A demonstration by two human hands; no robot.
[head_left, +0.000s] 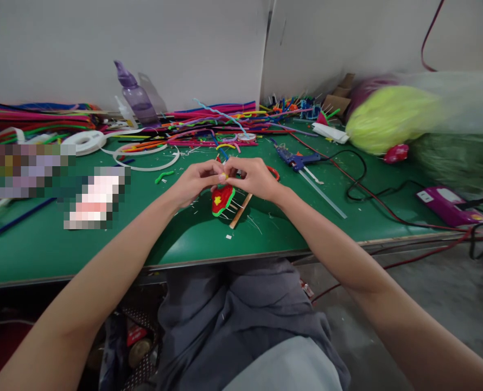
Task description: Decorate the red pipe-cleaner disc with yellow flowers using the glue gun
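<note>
Both hands meet over the green table, fingertips pinched together on a small yellow piece (pixel 224 176), too small to tell its kind. My left hand (pixel 198 182) closes on it from the left, and my right hand (pixel 253 176) from the right. Just below the fingers is a red fuzzy shape with a green edge and a yellow star (pixel 222 200); whether a finger holds it too, I cannot tell. Under the right hand lies a thin wooden stick (pixel 241 210). A red curved piece (pixel 273 173) shows behind that hand.
A blue glue gun (pixel 300 160) and a clear glue stick (pixel 323 194) lie to the right, with cords running to a purple power strip (pixel 449 206). Colourful pipe cleaners (pixel 209 122), a purple bottle (pixel 138 100) and a white tape roll (pixel 84 142) line the back. Bagged material (pixel 392 117) stands at right.
</note>
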